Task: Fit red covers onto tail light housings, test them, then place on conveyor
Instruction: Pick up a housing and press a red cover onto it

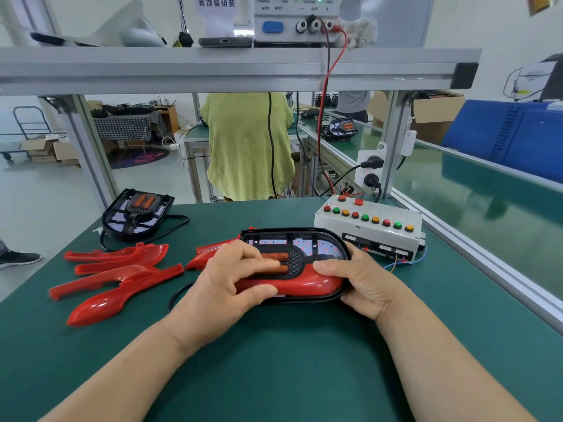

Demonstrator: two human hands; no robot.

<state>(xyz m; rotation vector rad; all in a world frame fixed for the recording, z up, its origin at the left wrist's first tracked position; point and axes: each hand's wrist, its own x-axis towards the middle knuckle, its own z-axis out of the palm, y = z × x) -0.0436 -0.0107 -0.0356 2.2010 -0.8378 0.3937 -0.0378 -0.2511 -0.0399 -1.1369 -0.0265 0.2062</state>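
Observation:
A black tail light housing (323,242) lies flat in the middle of the green table, with a red cover (307,284) sitting along its near edge. My left hand (225,284) lies over its left part, fingers on the orange reflector bars, thumb on the red cover. My right hand (359,284) grips the housing's right end, thumb on top of the cover. Small red dots glow inside the housing's far half. Several loose red covers (112,269) lie to the left. A second black housing (137,217) rests at the far left.
A white test box (365,236) with coloured push buttons stands just right of the housing, wires trailing from it. The green conveyor (457,190) runs along the right behind an aluminium rail. An overhead shelf (237,65) carries a power supply. A person in a green shirt (249,147) stands beyond.

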